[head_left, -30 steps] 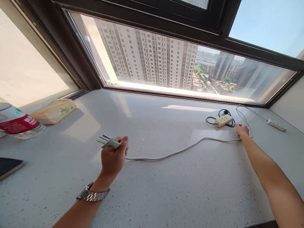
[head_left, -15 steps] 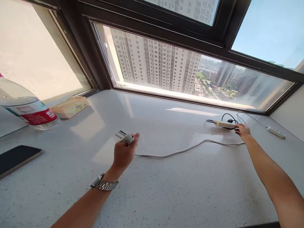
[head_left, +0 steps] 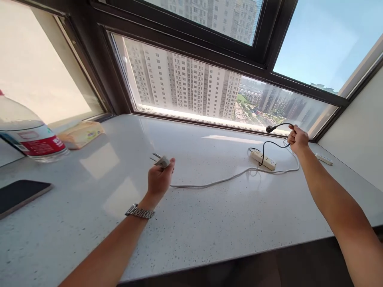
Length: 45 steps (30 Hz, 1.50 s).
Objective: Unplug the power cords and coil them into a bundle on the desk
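Note:
Above the white speckled counter, my left hand (head_left: 160, 177) is closed around a white plug (head_left: 162, 161) with its prongs pointing up and left. From it a white cord (head_left: 209, 185) runs right across the counter. At the far right my right hand (head_left: 298, 139) is closed on a black cord (head_left: 283, 124), raised off the surface, with a black plug (head_left: 270, 129) dangling at its left end. Below that hand lies a cream power strip (head_left: 263, 159), the black cord looping over it. A second white power strip (head_left: 324, 159) rests behind my right forearm.
A large bottle with a red label (head_left: 38, 137) stands at the left, beside a tissue pack (head_left: 80, 134). A dark phone (head_left: 22, 195) lies near the left edge. Dark-framed windows (head_left: 194, 46) rise behind the counter (head_left: 185, 235), whose front edge shows at the bottom.
My right hand has left the cream power strip and lifted the black cord with its plug. The strip now lies nearer, turned at an angle. My left hand still holds the white plug.

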Each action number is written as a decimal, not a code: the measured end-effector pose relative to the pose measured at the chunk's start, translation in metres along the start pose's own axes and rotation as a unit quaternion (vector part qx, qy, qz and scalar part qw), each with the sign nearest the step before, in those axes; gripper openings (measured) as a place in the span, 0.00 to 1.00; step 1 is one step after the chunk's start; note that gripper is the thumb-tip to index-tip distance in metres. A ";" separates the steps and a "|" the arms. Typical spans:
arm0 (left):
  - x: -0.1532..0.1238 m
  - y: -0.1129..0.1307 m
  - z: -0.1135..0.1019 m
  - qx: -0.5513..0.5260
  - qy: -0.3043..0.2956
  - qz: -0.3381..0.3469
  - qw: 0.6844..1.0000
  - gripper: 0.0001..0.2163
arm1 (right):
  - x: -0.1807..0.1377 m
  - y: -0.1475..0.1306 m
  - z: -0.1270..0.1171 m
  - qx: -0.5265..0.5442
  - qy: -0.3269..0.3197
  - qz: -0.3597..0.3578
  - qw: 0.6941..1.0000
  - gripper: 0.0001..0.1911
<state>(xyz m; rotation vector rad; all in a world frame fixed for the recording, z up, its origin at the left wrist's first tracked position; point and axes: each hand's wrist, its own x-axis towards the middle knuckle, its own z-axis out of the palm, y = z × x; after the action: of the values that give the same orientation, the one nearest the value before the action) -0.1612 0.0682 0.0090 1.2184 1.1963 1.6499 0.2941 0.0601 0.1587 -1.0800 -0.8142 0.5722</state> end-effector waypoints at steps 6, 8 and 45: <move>-0.023 0.018 0.039 -0.235 -0.235 -0.278 0.901 0.17 | -0.095 0.025 0.050 -0.006 -0.255 -0.008 0.967 0.19; -0.035 0.020 0.065 -0.268 -0.272 -0.317 0.868 0.17 | -0.133 0.045 0.065 -0.051 -0.338 -0.026 0.939 0.25; 0.036 0.063 0.031 -0.103 0.128 -0.090 0.982 0.17 | -0.169 0.121 0.010 -0.660 -0.375 -0.100 0.643 0.15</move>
<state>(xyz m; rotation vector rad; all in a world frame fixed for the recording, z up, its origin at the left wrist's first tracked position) -0.1430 0.0917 0.0819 0.7650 1.2151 1.7785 0.1844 -0.0164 -0.0010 -2.0603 -2.2661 0.1012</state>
